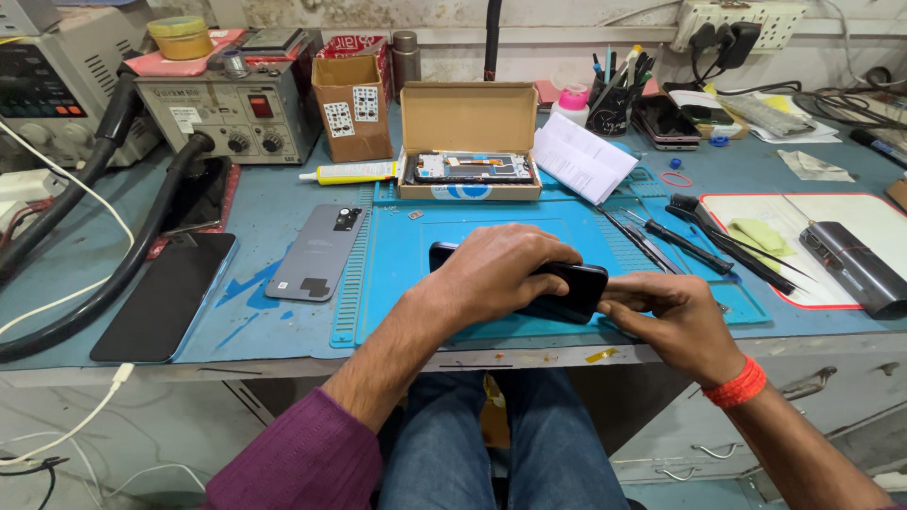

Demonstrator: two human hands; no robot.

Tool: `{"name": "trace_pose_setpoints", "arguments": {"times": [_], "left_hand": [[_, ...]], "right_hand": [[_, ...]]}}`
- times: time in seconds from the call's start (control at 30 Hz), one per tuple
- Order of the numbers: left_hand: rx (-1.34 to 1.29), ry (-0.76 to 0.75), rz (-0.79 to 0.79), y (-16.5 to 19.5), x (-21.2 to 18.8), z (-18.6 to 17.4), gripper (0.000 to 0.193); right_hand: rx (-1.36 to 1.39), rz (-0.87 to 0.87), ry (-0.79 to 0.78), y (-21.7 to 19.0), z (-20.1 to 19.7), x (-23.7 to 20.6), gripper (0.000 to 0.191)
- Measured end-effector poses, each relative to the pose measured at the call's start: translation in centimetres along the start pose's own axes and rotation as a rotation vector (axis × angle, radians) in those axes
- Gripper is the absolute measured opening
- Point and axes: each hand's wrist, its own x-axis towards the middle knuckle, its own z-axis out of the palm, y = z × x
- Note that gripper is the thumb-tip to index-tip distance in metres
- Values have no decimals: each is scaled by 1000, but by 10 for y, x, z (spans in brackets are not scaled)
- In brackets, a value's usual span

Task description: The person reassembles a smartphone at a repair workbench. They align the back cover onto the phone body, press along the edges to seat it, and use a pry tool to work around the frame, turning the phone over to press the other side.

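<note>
Both hands are working a black smartphone (567, 283) just above the blue repair mat (491, 231), near edge of the bench. Left hand (501, 274) is clamping down over the phone's top, fingers wrapped around the far edge. Right hand (666, 312) is pinching its right end, fingers closed.

Phone is probably light, stiff, glossy and slippery, with fragile glass; it is best gripped by the side edges, not the faces.

Left hand is covering most of the phone, so which face is up is unclear. Can't tell if the right fingers are holding a small tool. A grey back cover (316, 250) is lying to the left.
</note>
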Motion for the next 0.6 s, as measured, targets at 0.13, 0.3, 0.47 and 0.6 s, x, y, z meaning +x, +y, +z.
{"name": "trace_pose_setpoints", "arguments": {"times": [0.13,0.3,0.47,0.6], "left_hand": [[10,-14,-16,1,1,-1,35],[-8,-24,-31,0,1,-1,35],[1,-15,-20,-1,2,-1,36],[8,-21,-30,-1,2,0,36]], "right_hand": [[31,23,-4,1,0,0,29],[10,4,-12,1,0,0,29],[52,7,-47,-1,-1,2,30],[58,3,-49,0,0,2,30]]}}
